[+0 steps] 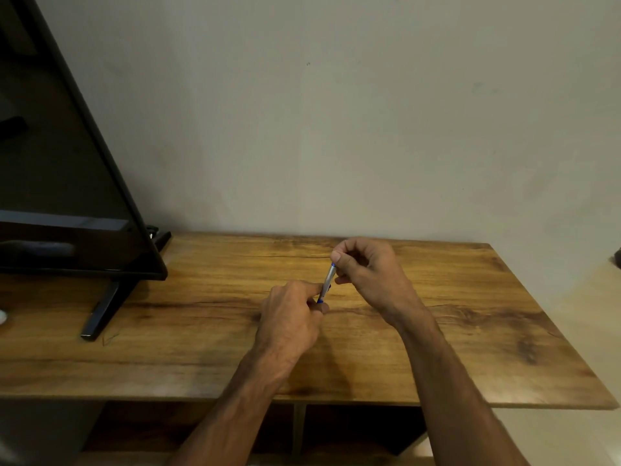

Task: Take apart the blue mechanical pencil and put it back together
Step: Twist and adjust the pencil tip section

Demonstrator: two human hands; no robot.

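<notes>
Wood-grain tabletop [437, 331] lies bare to its right edge; left hand [289, 317] and right hand [366, 270] pinch opposite ends of the silver-and-blue mechanical pencil [327, 280] mid-table, black monitor [67, 163] far left.

Both bare forearms reach forward, converging. The left hand [292, 314] is curled, index finger extended, thumb and fingertips pinched together at its far side. The right hand [366, 270], farther out, bends at the wrist, thumb pressed against curled fingers.
</notes>
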